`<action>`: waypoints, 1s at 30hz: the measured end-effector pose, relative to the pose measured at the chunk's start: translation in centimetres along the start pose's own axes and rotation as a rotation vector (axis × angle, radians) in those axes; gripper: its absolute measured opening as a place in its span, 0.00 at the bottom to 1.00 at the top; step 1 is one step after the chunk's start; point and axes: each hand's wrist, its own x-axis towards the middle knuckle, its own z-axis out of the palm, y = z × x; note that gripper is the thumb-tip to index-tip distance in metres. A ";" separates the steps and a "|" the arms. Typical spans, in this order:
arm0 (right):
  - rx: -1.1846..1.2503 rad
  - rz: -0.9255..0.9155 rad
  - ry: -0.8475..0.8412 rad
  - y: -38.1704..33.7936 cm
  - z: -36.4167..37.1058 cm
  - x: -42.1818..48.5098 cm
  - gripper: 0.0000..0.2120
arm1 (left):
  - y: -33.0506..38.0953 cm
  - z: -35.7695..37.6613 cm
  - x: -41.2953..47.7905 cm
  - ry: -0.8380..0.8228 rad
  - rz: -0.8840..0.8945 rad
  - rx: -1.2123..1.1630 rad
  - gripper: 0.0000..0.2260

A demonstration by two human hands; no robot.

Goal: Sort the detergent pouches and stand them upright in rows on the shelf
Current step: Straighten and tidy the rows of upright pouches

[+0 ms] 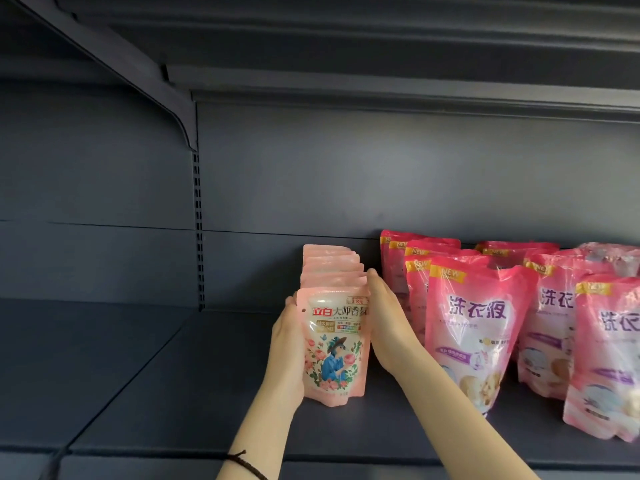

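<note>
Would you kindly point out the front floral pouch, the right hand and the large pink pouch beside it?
front floral pouch (334, 351): head view, printed front panel.
right hand (388, 323): head view, middle of hand.
large pink pouch (479, 327): head view, front panel.
</note>
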 end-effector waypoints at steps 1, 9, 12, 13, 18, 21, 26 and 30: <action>-0.012 -0.025 0.003 0.0 -0.2 -0.3 0.23 | -0.2 -0.4 -0.1 -0.016 0.058 0.011 0.21; -0.077 -0.246 0.233 3.9 -1.4 -3.6 0.06 | -3.8 -3.3 -1.5 -0.024 0.445 0.014 0.10; -0.095 -0.258 0.263 5.0 -1.5 -4.4 0.04 | -4.4 -3.1 -1.9 -0.041 0.496 0.048 0.05; -0.108 -0.255 0.253 5.4 -1.6 -4.6 0.04 | -4.6 -3.0 -1.9 -0.036 0.513 0.053 0.05; -0.203 -0.213 0.214 6.6 -1.8 -5.0 0.04 | -5.3 -3.0 -1.6 0.005 0.521 0.090 0.04; -0.222 -0.210 0.217 6.8 -1.8 -5.1 0.05 | -5.7 -3.0 -1.5 0.024 0.515 0.102 0.03; -0.260 -0.233 0.189 6.7 -2.1 -5.1 0.06 | -5.8 -3.2 -1.1 0.023 0.510 0.107 0.03; -0.351 -0.208 0.161 7.1 -2.9 -5.2 0.06 | -6.0 -3.8 -0.8 0.001 0.484 0.125 0.03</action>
